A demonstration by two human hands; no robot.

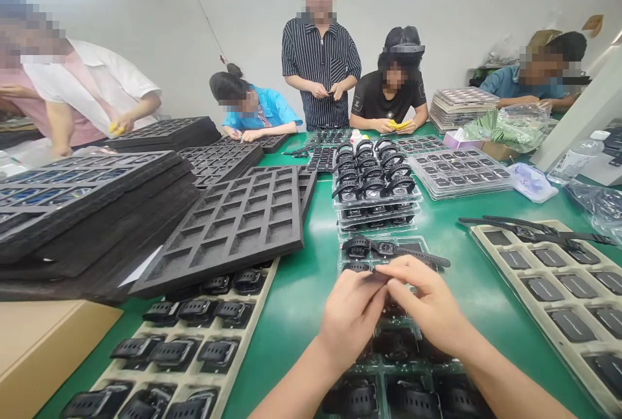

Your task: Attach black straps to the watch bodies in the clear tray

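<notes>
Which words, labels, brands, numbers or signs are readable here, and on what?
None readable with certainty.
Clear bottle: dark print on its label, too blurred.
Black shirt: small chest emblem and sleeve mark, too small.
Flat black pieces in the right-hand beige tray: thin pale marking, too small.

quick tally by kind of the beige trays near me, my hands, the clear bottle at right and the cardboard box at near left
beige trays, left and right: 2
hands, left and right: 2
clear bottle: 1
cardboard box: 1
total: 6
</notes>
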